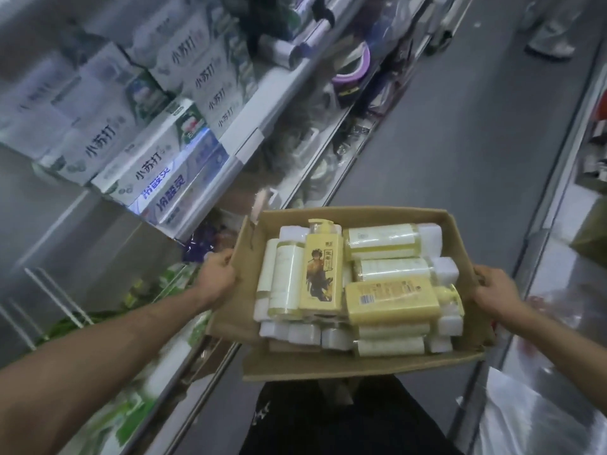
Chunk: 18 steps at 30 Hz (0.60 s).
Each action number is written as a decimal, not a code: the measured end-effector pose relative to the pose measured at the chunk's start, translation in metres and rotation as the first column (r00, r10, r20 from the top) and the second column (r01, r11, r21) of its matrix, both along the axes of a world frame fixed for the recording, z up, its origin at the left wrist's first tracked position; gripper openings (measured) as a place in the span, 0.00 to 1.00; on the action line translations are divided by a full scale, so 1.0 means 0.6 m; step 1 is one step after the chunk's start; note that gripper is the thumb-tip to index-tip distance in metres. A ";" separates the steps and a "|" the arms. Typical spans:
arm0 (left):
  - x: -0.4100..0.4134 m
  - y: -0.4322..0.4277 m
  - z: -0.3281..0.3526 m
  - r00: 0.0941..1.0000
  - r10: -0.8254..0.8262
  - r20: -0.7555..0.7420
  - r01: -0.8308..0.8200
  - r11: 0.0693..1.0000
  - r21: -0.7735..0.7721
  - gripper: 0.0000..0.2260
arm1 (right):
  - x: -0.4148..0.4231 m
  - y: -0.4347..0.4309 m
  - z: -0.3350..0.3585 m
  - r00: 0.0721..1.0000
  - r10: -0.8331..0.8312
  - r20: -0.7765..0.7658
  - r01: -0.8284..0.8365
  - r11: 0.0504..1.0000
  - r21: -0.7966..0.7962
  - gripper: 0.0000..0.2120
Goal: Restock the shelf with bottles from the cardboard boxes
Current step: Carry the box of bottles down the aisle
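So, both hands are on the box (328, 364) right now. My left hand (218, 274) is clamped on the box's left wall, fingers curled round the edge. My right hand (496, 290) grips the right wall the same way. The box is open on top and held up off the floor (460, 133). My dark trousers (328, 421) show just below its near wall.

The bottles (381, 239) are all inside the box, lying flat in a loose pile. Most are pale with white caps. A yellow bottle (320, 277) with a figure on its label lies on top, left of the middle, its pump pointing at the far wall. A barcode bottle (392, 298), also yellow, lies crossways in the right half with its cap toward the right wall.

Left of the box is the shelf (236, 156), running away from me. White cartons (147, 165) are stacked on the tier up past the box's far-left corner. Green packs (131, 418), too blurry to read, sit on a lower tier left of the box. Right of the box there's a clear plastic bag (525, 408). Way beyond the far wall, someone's feet (548, 44) are on the floor.
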<state>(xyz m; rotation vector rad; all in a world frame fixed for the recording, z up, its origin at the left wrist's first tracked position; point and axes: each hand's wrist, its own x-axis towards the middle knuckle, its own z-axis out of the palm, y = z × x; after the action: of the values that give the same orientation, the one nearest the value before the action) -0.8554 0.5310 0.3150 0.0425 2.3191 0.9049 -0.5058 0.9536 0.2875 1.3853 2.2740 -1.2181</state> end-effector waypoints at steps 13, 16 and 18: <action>-0.237 0.455 0.018 0.929 -0.366 -0.046 0.367 0.930 0.020 0.12 | -0.055 0.252 0.029 0.967 -0.252 -0.047 0.253 0.967 0.022 0.08; -0.293 0.569 0.019 0.914 -0.401 -0.066 0.401 0.916 -0.002 0.14 | -0.073 0.313 0.025 0.948 -0.310 -0.069 0.313 0.949 0.048 0.07; -0.320 0.636 0.025 0.892 -0.441 -0.098 0.443 0.897 -0.003 0.14 | -0.078 0.357 0.017 0.933 -0.353 -0.066 0.355 0.934 0.031 0.08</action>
<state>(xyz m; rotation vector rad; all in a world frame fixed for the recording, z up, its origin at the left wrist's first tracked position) -1.0471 0.9128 0.3300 0.6113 2.2478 0.7007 -0.5528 1.1676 0.2979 1.8612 2.1596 -1.3325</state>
